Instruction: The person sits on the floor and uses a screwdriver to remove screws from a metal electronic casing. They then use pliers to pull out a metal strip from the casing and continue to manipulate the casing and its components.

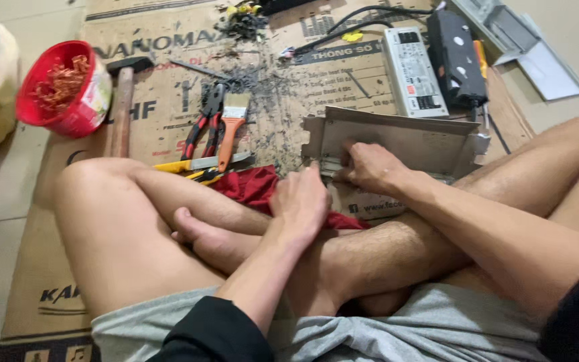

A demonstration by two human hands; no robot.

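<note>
The person sits cross-legged on flattened cardboard (169, 127), both forearms reaching forward over the shins. The left hand (301, 201) rests knuckles up above the crossed legs, fingers curled downward at the edge of a red cloth (252, 184); whether it grips anything cannot be told, since the fingertips are hidden. The right hand (370, 167) stretches a little further, wrist low, its fingers bent and pressing on the near edge of a grey metal casing (410, 137), which lies flat on the cardboard just past the right shin; the hand bears on it rather than closing around it.

Left of the cloth lie a yellow utility knife (192, 164), an orange-handled paintbrush (231, 127) and red-handled pliers (202, 127), close together, with metal shavings (263, 84) scattered beyond them. Further left a wooden-handled hammer (123, 100) lies beside a red tub (68, 87) of copper-coloured bits. Beyond the casing sit a white power supply unit (412, 70) and a black power unit (455, 57) side by side, cables running off behind them.
</note>
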